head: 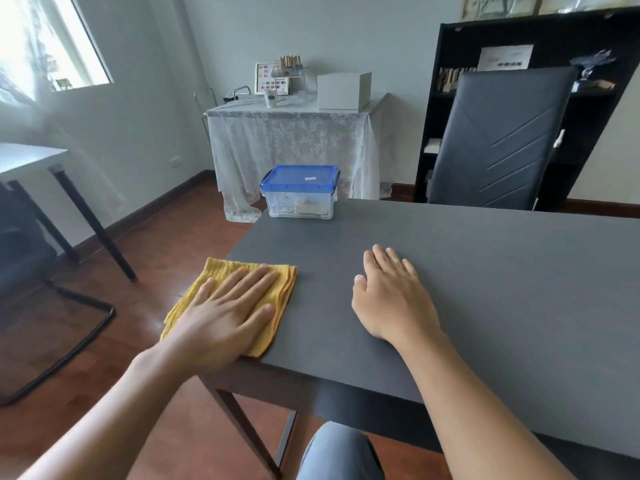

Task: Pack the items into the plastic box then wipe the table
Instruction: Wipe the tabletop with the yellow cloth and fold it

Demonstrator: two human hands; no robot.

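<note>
A clear plastic box [299, 202] with a blue lid closed on top stands at the far left corner of the dark grey table [485, 271]; items show dimly inside it. A folded yellow cloth [225, 271] lies at the table's left edge, partly hanging over it. My left hand [228, 313] presses flat on the cloth with straight fingers. My right hand [391, 292] rests flat on the bare tabletop, to the right of the cloth, fingers straight.
A dark chair [498, 140] stands behind the table's far edge, with a black shelf [446, 98] behind it. A lace-covered side table [294, 140] stands by the back wall. Another chair [34, 265] and a white table [31, 157] stand on the left.
</note>
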